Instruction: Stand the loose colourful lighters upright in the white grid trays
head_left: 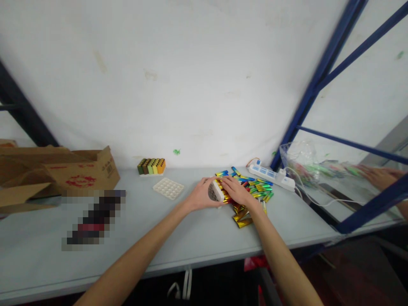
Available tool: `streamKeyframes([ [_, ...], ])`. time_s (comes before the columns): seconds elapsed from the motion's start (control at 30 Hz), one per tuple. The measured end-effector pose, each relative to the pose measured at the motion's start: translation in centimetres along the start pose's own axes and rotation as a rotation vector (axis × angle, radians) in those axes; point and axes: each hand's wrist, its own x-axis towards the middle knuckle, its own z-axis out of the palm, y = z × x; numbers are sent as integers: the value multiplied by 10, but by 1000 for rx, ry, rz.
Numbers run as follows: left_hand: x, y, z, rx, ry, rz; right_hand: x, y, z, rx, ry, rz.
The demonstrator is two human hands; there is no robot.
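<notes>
White wall (204, 85) behind our grey tabletop (134, 221). Loose pile of tubes (256, 190) at right, looks like plenty left. At its left edge our left hand (202, 194) clamps a tilted rack (218, 190); our right hand (237, 192) lies over it, grip unclear. Farther left: tray (168, 188) unfilled, one block (151, 166) packed.

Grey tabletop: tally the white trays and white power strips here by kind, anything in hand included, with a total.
White plastic trays with round holes: 3 (flat tray, tube-filled tray, held tray in the left hand)
White plastic power strip: 1
Total: 4
</notes>
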Motion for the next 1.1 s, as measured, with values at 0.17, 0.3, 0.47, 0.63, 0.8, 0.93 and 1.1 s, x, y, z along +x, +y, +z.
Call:
streamKeyframes([
  [0.17, -2, -5, -1, 11, 0, -18, -6, 12, -6, 12, 41, 73],
  [0.3, -8, -7, -6, 26, -12, -36, -8, 20, -12, 3, 32, 98],
  [0.47, -13, -6, -12, 57, -34, -42, -7, 13, -14, -36, 68, 116],
  [0.63, -10, -1, -6, 23, -9, -19, 1, -15, 0, -116, 166, 132],
  [0.8, -8, 1, -6, -3, -15, -10, 6, -35, 15, -183, -26, 58],
  [0.93, -10, -2, -8, 13, -12, 21, 3, -35, 12, -275, -119, 24],
  [1.1, -17, -1, -17, 62, -33, -17, -3, -25, 8, -339, -106, 81],
])
